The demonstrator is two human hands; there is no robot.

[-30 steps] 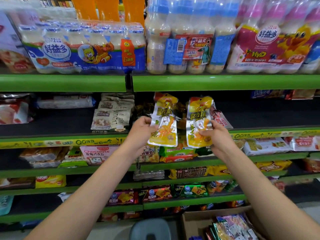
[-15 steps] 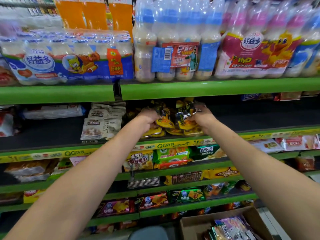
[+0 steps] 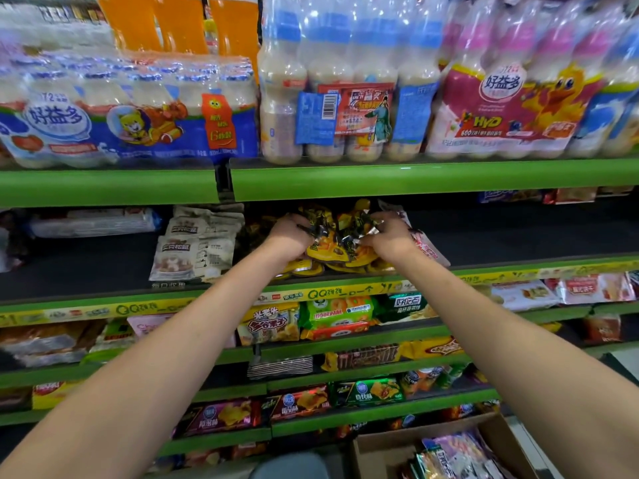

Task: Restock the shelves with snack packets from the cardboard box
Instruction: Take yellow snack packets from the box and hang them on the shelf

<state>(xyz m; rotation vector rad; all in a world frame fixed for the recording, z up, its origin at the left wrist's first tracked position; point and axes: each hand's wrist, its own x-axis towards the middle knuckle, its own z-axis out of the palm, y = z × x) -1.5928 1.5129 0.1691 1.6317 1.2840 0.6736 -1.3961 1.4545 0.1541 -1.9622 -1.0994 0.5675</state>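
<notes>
Here, yellow packets [image 3: 340,242] are lying bunched on the dark shelf [image 3: 518,233] at frame centre, atop more yellow packs along its front edge. The left hand [image 3: 289,236] and right hand [image 3: 392,238] are each gripping crumpled foil. The box [image 3: 377,447] is sitting lower right, holding more packets.

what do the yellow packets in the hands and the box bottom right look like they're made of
Yellow snack packets: thin glossy plastic or foil film, judging by crinkles and bright silvery glints where the left hand and right hand grip them. Cardboard box: matte brown cardboard, with dull plain walls and open top.
</notes>
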